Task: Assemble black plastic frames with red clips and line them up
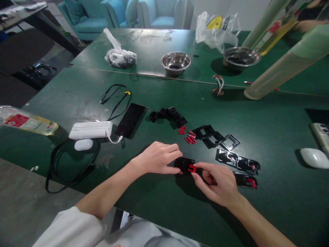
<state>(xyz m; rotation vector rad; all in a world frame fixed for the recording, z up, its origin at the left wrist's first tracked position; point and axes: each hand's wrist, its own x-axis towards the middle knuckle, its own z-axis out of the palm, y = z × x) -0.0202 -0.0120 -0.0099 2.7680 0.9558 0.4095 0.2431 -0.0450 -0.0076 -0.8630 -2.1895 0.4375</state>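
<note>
My left hand [160,158] grips the left end of a small black plastic part [184,164] near the table's front edge. A red U-shaped clip [191,168] sits at that part's right end, pinched between the thumb and forefinger of my right hand [216,180]. Beyond my hands lie loose red clips [190,138] and black square frames [214,138]. Black panels [238,160] with glossy surfaces rest to the right, one of them partly behind my right hand. More black pieces [177,116] lie farther back.
On the left are a phone [131,120], a white power bank [90,130], cables and an oil bottle [28,120]. Steel bowls [176,63], plastic bags and a large pale green cylinder [285,65] stand farther back. A white mouse [314,158] is at right.
</note>
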